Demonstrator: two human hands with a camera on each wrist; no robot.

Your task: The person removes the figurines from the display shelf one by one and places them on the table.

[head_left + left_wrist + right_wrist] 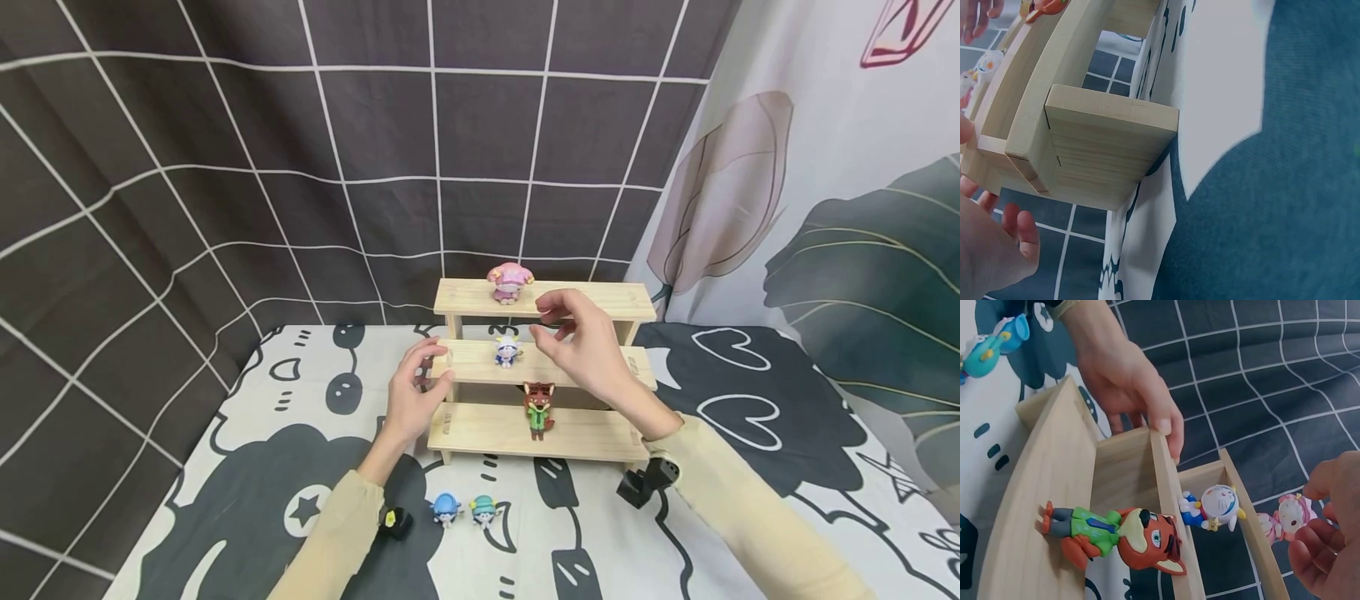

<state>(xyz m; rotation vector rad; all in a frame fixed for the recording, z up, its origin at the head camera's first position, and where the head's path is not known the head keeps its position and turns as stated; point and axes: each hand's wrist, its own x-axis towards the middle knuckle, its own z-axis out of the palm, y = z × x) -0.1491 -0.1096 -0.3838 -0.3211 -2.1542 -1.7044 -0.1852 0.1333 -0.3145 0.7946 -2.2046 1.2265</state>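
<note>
A three-step wooden display shelf (592, 362) stands on the patterned cloth. My left hand (411, 392) grips the left end of its middle step, and the right wrist view shows that left hand (1129, 381) at the board's end. Over the right part of the middle step, my right hand (581, 342) hovers with loosely bent fingers and nothing between them. Left of it, a white-and-blue figurine (507, 352) stands on the middle step. A pink figurine (509, 283) sits on the top step. On the bottom step stands a fox figurine (537, 412) in a green shirt.
Two small figurines, one with a blue hat (446, 508) and one with a teal hat (483, 510), stand on the cloth before the shelf. A dark grid curtain (375, 125) hangs behind. A black cable (678, 550) runs from my right wrist.
</note>
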